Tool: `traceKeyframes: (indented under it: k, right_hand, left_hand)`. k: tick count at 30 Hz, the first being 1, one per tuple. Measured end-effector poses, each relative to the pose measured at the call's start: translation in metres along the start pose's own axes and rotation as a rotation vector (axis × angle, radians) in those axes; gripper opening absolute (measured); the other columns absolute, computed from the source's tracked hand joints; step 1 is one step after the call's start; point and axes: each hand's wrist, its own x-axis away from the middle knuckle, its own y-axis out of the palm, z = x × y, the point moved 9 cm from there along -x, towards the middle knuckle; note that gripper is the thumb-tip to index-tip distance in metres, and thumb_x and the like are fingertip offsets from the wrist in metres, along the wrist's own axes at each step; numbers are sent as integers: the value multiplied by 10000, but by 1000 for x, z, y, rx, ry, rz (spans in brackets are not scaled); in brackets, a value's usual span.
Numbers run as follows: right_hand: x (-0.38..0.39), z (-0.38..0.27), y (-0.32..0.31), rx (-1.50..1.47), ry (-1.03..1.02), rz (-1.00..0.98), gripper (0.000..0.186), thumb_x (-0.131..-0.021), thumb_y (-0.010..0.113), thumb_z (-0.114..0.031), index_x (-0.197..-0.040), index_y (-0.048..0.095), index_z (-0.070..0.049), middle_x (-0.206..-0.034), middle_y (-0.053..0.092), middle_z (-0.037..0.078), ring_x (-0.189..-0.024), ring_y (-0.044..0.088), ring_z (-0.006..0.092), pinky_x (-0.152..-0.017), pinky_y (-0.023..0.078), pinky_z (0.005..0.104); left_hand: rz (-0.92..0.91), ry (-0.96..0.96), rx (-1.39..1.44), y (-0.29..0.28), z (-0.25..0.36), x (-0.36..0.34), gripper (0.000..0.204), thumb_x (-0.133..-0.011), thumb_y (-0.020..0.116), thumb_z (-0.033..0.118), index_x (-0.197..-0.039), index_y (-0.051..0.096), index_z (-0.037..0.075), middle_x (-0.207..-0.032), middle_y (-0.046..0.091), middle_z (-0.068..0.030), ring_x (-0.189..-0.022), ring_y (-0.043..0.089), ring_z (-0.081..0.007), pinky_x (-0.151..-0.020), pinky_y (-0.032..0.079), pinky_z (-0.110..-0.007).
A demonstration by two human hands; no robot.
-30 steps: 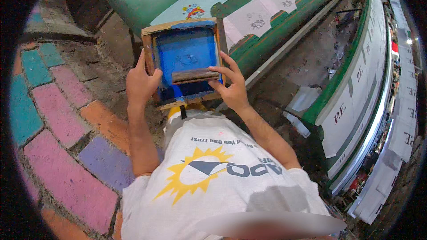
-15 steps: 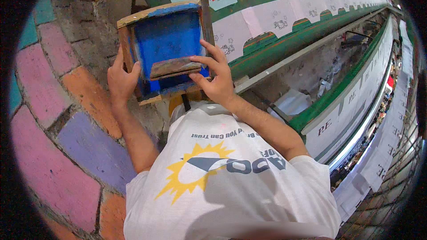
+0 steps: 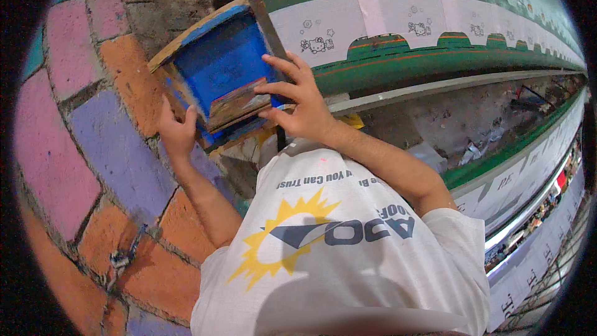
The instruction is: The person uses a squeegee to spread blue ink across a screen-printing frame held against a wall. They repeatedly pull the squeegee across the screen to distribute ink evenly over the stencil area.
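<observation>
A wooden screen-printing frame with a blue mesh is held tilted in front of me. Around its left edge is my left hand, thumb on the near side and the other fingers mostly hidden behind. Inside the frame, along its lower part, lies a worn wooden squeegee. My right hand grips the right end of this squeegee between thumb and fingers, with an upper finger resting at the frame's right side.
To the right runs a long green printing table bearing rows of pale cut fabric pieces with printed cartoon figures. A second table with white printed pieces stands nearer. Colourful painted paving covers the floor at left.
The frame has tilted counterclockwise, with the squeegee still inside and both hands keeping their hold. My view has turned, so the green table appears shifted and more paving shows at lower left.
</observation>
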Motion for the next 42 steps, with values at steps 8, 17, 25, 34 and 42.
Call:
traceKeyframes:
  k: [8,17,25,34,42]
  right_hand:
    - [14,49,-80,74,6,-37,501,-762,890,-87,-1241,829,-221,-1673,529,126,-1590,361,434,-1328,272,565]
    - [39,82,-154,150,126,20,478,-770,895,-57,-1234,838,-153,-1671,527,159,-1590,432,367,-1338,300,525]
    - [41,92,-157,151,108,29,482,-771,914,-94,-1241,831,-162,-1677,520,157,-1595,425,379,-1346,286,540]
    - [42,98,-156,151,137,30,464,-761,940,-149,-1214,846,-174,-1686,512,154,-1600,408,391,-1330,308,522]
    - [44,96,-154,162,109,19,446,-792,904,-133,-1234,842,-139,-1704,486,159,-1611,402,369,-1342,284,531]
  left_hand:
    - [-26,41,58,85,65,-7,788,-860,841,237,-1557,547,14,-1044,838,-169,-918,830,-299,-834,637,-418]
    - [-126,51,289,175,112,-13,893,-848,837,215,-1632,463,7,-1035,843,-169,-905,838,-270,-845,650,-400]
    - [-200,-15,402,195,102,-17,884,-831,891,201,-1598,512,-21,-1153,820,-165,-968,804,-216,-888,634,-371]
    - [-244,-29,477,204,90,-18,938,-826,905,155,-1619,455,-65,-1103,805,-117,-892,764,-134,-813,626,-329]
    - [-264,-61,526,207,85,-17,956,-839,889,110,-1645,409,-75,-1209,774,-126,-988,763,-167,-877,628,-340]
